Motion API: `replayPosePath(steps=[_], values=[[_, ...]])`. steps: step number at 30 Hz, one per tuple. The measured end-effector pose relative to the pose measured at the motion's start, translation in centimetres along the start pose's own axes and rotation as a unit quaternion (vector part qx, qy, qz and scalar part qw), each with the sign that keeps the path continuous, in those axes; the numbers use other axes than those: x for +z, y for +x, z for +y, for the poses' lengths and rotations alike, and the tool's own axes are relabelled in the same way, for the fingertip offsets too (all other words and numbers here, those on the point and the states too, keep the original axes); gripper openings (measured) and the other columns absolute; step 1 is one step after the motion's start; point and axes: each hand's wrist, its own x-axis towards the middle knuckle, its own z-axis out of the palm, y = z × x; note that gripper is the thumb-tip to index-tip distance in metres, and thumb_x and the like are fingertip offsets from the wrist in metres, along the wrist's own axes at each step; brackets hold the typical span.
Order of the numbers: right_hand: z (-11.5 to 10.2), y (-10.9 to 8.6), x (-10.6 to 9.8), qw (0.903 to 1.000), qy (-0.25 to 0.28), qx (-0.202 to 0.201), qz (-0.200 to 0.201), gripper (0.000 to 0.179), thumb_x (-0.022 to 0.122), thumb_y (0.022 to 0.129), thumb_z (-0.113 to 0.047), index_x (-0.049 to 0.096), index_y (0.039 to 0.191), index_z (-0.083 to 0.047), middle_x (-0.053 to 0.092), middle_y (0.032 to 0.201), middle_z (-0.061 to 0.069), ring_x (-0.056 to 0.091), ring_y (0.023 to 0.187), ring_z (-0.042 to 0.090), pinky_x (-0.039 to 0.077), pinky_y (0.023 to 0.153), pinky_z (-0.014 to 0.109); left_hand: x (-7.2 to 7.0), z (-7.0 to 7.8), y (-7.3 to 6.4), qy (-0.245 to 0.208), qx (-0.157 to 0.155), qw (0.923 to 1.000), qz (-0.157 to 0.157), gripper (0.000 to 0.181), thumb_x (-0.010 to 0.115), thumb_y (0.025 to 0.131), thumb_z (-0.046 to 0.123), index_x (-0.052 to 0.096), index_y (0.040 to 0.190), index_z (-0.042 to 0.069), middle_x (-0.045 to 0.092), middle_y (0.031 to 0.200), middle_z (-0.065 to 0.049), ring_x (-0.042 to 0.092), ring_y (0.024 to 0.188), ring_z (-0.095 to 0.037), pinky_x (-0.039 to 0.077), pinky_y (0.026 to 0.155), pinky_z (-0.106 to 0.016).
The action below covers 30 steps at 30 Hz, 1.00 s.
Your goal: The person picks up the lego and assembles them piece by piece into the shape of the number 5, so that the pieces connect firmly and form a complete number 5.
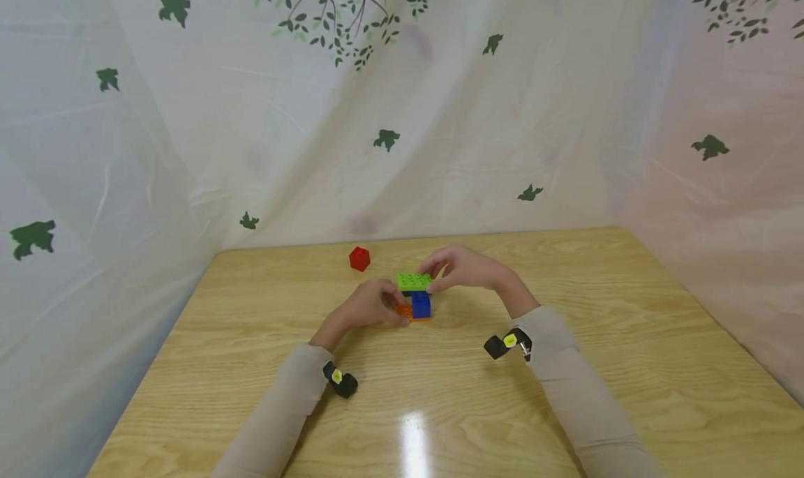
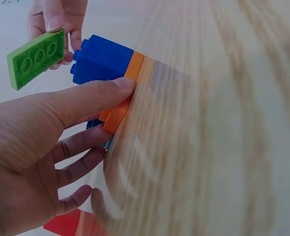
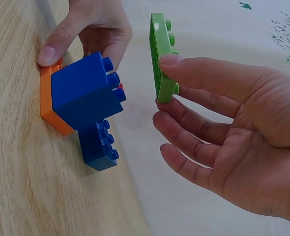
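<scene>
While the left hand pinches the orange base between thumb and index finger, its other fingers loosely bent, that piece sits on the wooden table. The tall blue brick stands upright on the base, just beside the left thumb, studs up. The right hand pinches the green brick by one end, thumb against fingers, the remaining fingers curved and free. Green brick: studs up, held above the blue studs, apart from them; gap visible in both wrist views. Second blue brick: lower, just past the base; cannot tell whether it is joined. Obstructions: left thumb covers part of the base; in the head view the green brick hides most of the second blue one. Farther off, left of centre: red brick, near the table's far edge. Behind: pale curtain with leaf prints.
</scene>
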Motion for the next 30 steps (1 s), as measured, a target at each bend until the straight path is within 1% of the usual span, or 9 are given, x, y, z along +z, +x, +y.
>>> replayPosePath(steps=[5,11,19,24,30], values=[[0.0,0.1,0.3,1.0,0.003,-0.002,-0.003,0.037,0.079,0.089,-0.014,0.071,0.123,-0.003,0.072,0.12,0.012,0.067,0.103,0.02,0.056,0.09,0.037,0.1,0.1,0.0,-0.011,-0.01,0.9999,0.008,0.033,0.093,0.073,0.026,0.077,0.097,0.011,0.069,0.099,-0.001,0.062,0.088,-0.012,0.052,0.081,-0.028],[0.3,0.4,0.6,0.9999,-0.002,-0.013,-0.005,0.034,0.078,0.089,-0.011,0.072,0.121,-0.002,0.073,0.118,0.013,0.067,0.1,0.019,0.057,0.088,0.036,0.1,0.1,-0.1,-0.014,-0.012,0.9997,0.017,0.034,0.094,0.07,0.025,0.073,0.091,0.01,0.069,0.097,-0.002,0.063,0.084,-0.011,0.052,0.077,-0.027],[0.7,0.6,0.9,0.9999,-0.008,0.004,-0.009,0.035,0.079,0.088,-0.012,0.072,0.122,-0.004,0.074,0.116,0.009,0.067,0.098,0.017,0.056,0.089,0.036,0.1,0.1,-0.1,-0.012,-0.015,0.9997,0.017,0.037,0.095,0.069,0.025,0.071,0.092,0.008,0.069,0.094,-0.003,0.061,0.083,-0.013,0.051,0.075,-0.027],[0.7,0.7,1.0,0.9997,-0.018,0.007,-0.014,0.034,0.079,0.088,-0.013,0.073,0.12,-0.005,0.074,0.113,0.008,0.067,0.096,0.015,0.055,0.087,0.033,0.1,0.0,0.0,-0.01,-0.014,0.9997,0.018,0.039,0.095,0.069,0.025,0.07,0.093,0.007,0.068,0.094,-0.004,0.06,0.083,-0.013,0.05,0.074,-0.027],[0.6,0.8,1.1,0.9997,-0.014,0.008,-0.015,0.032,0.08,0.088,-0.012,0.073,0.118,-0.004,0.075,0.11,0.009,0.067,0.095,0.016,0.055,0.085,0.032,0.0,0.2,0.0,-0.008,-0.017,0.9998,0.012,0.038,0.094,0.07,0.026,0.069,0.092,0.007,0.067,0.092,-0.003,0.057,0.081,-0.014,0.048,0.072,-0.027]])
